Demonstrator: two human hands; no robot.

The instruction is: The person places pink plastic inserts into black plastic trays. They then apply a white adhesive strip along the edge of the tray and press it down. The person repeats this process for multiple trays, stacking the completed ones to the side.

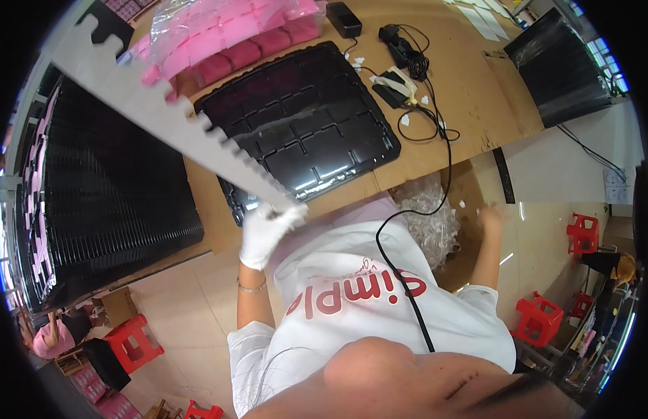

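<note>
My left hand (268, 234), in a white glove, is closed around the near end of a long pale-grey strip (160, 122) with a notched edge. The strip slants up to the far left and covers part of a black moulded plastic tray (303, 122). That tray lies on the brown work surface just beyond my gloved hand. Off to the right, my bare right hand (491, 213) is near a bin with crumpled clear plastic (432, 216). Its fingers are smeared by motion, and nothing can be made out in them.
Tall stacks of black trays stand at the left (121, 188) and far right (561, 70). Pink pieces in clear wrap (233, 35) lie behind the tray. A black adapter (345, 19) and tangled cable (407, 56) sit beyond it. Red stools (537, 320) stand on the floor; another person (53, 336) is lower left.
</note>
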